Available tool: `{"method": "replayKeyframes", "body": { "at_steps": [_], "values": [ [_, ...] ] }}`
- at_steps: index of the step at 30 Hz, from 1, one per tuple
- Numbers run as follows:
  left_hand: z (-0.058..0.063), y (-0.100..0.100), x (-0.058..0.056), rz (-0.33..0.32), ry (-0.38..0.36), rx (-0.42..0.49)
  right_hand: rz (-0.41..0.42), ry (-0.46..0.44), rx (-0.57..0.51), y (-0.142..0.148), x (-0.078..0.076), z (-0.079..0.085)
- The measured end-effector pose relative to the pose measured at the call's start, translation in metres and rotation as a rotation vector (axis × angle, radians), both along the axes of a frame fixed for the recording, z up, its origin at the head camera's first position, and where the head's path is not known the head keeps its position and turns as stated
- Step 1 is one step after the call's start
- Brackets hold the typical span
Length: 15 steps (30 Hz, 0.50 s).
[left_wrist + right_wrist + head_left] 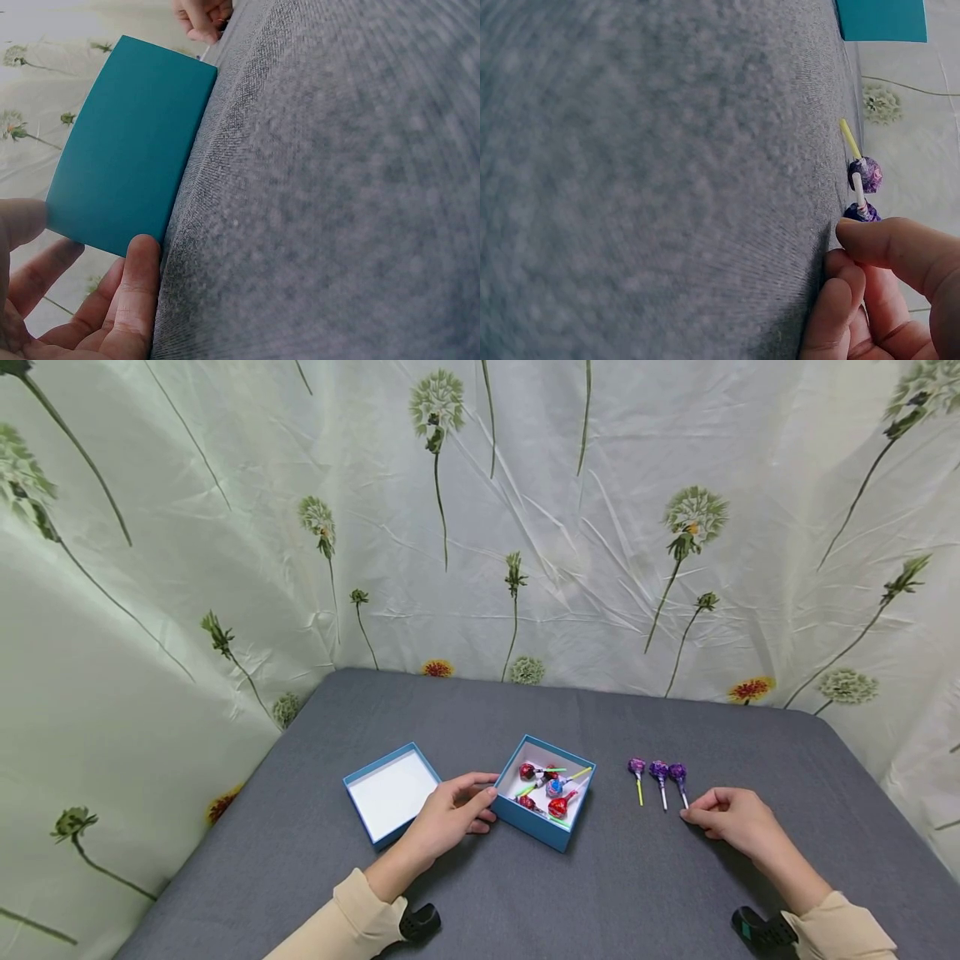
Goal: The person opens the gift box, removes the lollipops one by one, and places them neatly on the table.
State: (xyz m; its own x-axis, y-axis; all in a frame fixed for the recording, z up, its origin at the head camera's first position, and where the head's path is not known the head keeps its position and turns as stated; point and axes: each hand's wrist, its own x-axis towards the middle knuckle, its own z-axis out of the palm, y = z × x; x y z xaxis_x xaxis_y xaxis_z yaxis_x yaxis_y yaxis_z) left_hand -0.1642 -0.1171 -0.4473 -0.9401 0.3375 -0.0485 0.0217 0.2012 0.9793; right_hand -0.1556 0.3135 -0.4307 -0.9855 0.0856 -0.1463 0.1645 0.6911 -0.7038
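Pinching the stick of the right lolly down at its near end, the right hand is basically on the spot, and the left hand is way over by the box, so no contest on which one's nearer. The right lolly lies just past those fingertips, over the bench, candy end away from the person, stick pointing back at them with a slight lean to the right. The box is off to the left of it, well apart, and the middle lolly and left lolly sit in a row between the two, both laid roughly the same way. Fingers-wise, the right thumb and index look closed to about the width of the stick. In the right wrist view the thumb seems to hide the right lolly, so I can't tell how firm that pinch is. Left hand's way looser: fingers relaxed and a bit spread, touching the box around its left corner, not wrapped round it. In the left wrist view it's thumb up near the rim, one fingertip low by the bench. Box has a jumble of lollies inside, and the lid lies just left of it.
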Motion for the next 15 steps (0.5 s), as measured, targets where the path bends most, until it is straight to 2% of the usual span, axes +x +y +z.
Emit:
{"method": "replayKeyframes", "body": {
  "at_steps": [15],
  "values": [
    [-0.0002,-0.0007,-0.0004,-0.002,-0.003,0.006,0.028,-0.025,-0.042,0.0027,-0.0004,0.0011]
  ]
}}
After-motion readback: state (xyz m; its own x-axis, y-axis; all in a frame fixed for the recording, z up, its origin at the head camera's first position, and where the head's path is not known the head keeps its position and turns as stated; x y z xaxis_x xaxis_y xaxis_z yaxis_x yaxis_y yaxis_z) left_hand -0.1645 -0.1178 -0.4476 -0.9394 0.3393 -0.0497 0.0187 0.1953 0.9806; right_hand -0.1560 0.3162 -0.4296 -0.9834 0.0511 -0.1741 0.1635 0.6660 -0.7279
